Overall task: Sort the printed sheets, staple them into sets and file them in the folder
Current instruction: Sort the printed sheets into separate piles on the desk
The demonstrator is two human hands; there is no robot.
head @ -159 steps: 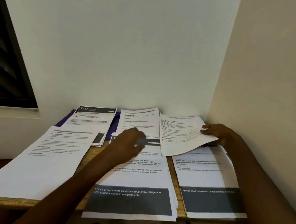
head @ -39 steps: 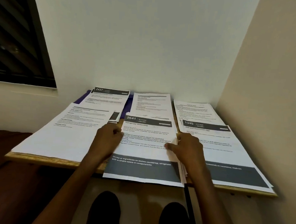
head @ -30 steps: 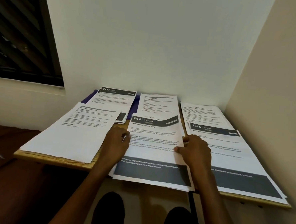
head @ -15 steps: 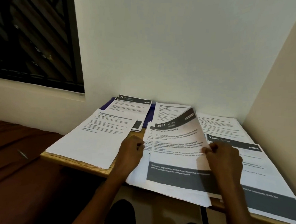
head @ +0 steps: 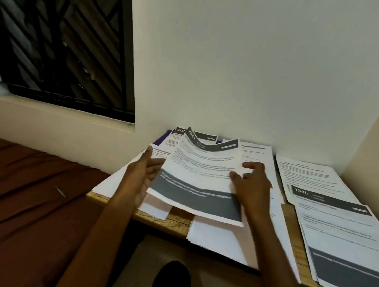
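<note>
1. My left hand [head: 140, 180] is open with its palm turned inward, and its fingers sit under the left edge of the lifted sheet [head: 201, 177].
2. My right hand [head: 251, 187] rests on the right edge of that sheet; I cannot tell if it pinches it.
3. The sheet is up off the wooden table [head: 170, 219] and curls at the top. It has a dark band at the top and another near the bottom.
4. More paper lies under it, and that stack [head: 220, 240] hangs over the table's front edge.
5. The pile marked 1345 [head: 343, 232] lies to the right, close to the side wall.
6. A purple folder [head: 162, 139] peeks out at the back by the wall.
7. To the left is a brown cloth [head: 25, 200] with lots of open room.
</note>
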